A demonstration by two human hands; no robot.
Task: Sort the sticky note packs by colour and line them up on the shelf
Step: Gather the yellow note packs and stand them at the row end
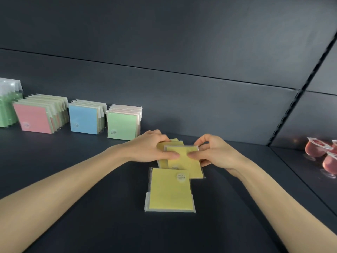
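Several yellow sticky note packs (pixel 186 162) lie bunched in the middle of the dark shelf (pixel 91 189). My left hand (pixel 149 146) grips their left side, thumb on top. My right hand (pixel 213 152) pinches their right side, thumb on the top pack. One more yellow pack (pixel 170 191) lies flat just in front of them, untouched. Along the back wall at the left stand rows of packs: pink-fronted (pixel 33 118), blue-fronted (pixel 83 118) and light green-fronted (pixel 122 125).
Darker green packs (pixel 8 106) in clear wrap stand at the far left edge. Pink jelly cups (pixel 317 149) sit on the neighbouring shelf section to the right, past a dividing edge. The shelf's back wall rises close behind the rows.
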